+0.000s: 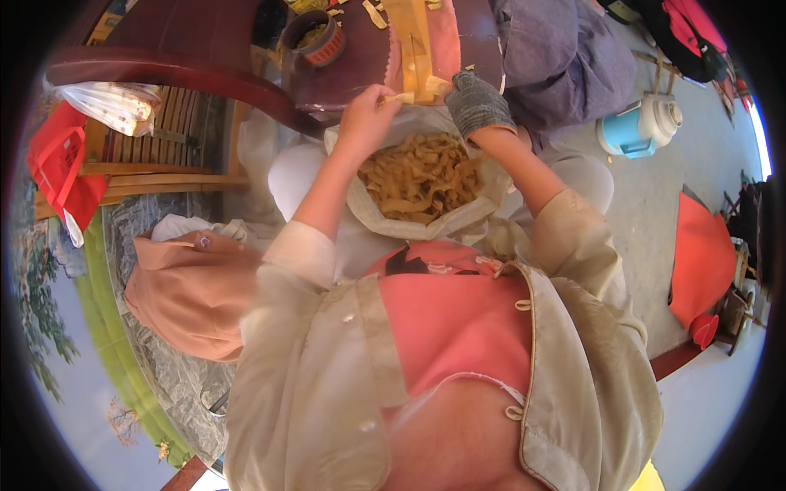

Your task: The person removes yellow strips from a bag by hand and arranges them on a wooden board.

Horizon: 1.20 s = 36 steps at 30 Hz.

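My bare left hand (370, 119) pinches a pale dried strip (400, 98) between thumb and fingertips. My right hand (480, 105), in a grey knitted fingerless glove, grips another pale piece (437, 85) just to the right. Between the two hands lies the near end of a narrow wooden board (415, 46). Under the board is a pink cloth (446, 37), spread on a dark red wooden surface (362, 61). Below my hands, an open white sack (424, 230) sits between my knees, holding many brownish dried strips (420, 175).
A round container (325, 48) with a red patterned band stands left of the board, near scattered pale pieces (374, 15). Purple-grey fabric (552, 61) lies close on the right, with a blue-and-white thermos jug (638, 127) beyond. Leftward are a slatted wooden chair (172, 181) and a peach garment (190, 294).
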Tool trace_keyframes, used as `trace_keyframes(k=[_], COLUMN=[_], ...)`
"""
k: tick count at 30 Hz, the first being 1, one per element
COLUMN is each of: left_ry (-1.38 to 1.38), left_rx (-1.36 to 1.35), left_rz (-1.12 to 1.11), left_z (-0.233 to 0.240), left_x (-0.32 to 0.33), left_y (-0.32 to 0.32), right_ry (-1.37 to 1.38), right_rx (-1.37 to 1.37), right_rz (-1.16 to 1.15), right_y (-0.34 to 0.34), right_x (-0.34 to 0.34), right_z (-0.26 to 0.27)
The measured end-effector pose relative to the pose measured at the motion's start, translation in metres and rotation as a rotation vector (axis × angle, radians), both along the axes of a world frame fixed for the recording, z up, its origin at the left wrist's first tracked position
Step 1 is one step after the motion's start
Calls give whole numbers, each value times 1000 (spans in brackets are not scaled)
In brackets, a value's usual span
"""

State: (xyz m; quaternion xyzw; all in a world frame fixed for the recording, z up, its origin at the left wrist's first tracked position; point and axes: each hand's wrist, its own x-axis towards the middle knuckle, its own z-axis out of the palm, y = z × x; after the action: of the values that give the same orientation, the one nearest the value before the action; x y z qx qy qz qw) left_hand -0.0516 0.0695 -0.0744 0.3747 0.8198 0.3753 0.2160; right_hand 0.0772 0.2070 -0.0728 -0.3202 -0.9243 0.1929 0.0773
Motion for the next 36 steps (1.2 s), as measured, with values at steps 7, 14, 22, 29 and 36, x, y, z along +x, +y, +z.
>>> trace_keyframes(k=[7, 14, 22, 29, 36], left_ry=[-1194, -1979, -1251, 192, 385], left_rx=[125, 606, 242, 303, 506], left_rz=[107, -381, 109, -33, -125], left_z=[20, -7, 49, 36, 42], left_x=[75, 55, 101, 79, 70], left_y=[-48, -71, -59, -67, -63], right_ry=[652, 683, 649, 612, 440], right_rx=[279, 24, -603, -1266, -1739], right_rz=[529, 626, 218, -20, 66], right_y=[-69, -111, -101, -89, -91], right_x=[33, 52, 44, 34, 39], right_z=[32, 22, 49, 16, 30])
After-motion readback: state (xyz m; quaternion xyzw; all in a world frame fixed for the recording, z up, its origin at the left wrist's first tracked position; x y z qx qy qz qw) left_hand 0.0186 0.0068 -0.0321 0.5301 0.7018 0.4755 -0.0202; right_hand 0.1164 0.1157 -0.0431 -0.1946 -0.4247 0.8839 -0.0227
